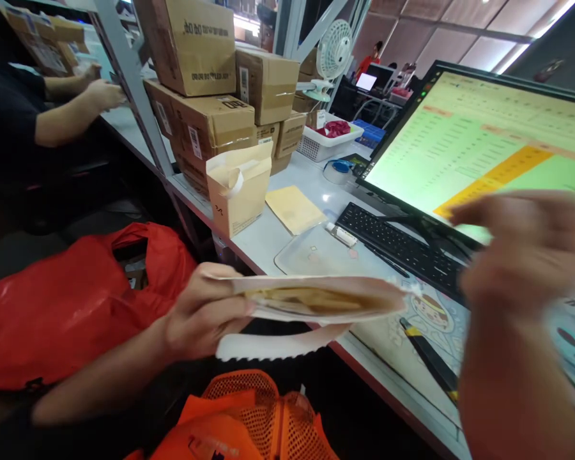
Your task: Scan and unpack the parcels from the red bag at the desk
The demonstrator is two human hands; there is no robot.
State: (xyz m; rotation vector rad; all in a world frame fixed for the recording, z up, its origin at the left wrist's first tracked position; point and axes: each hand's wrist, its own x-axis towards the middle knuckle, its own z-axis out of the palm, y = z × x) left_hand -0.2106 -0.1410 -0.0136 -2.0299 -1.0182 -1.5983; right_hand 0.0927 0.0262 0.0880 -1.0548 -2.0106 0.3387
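Observation:
My left hand is closed round the near end of a flat cardboard envelope, fingers and thumb pinching its edge. The envelope's long side gapes toward me, and something yellowish-brown shows inside, too unclear to name. Below the opening hangs a white torn strip with a jagged edge. My right hand is raised at the right, in front of the lower part of the monitor and apart from the envelope. Motion smears its fingers. Beneath the envelope's far end, a black-and-yellow utility knife lies on the desk mat.
A monitor and keyboard stand at the right. Stacked cartons, an upright open paper box and a yellow envelope occupy the desk's left side. A red bag sits below; a co-worker's hands are far left.

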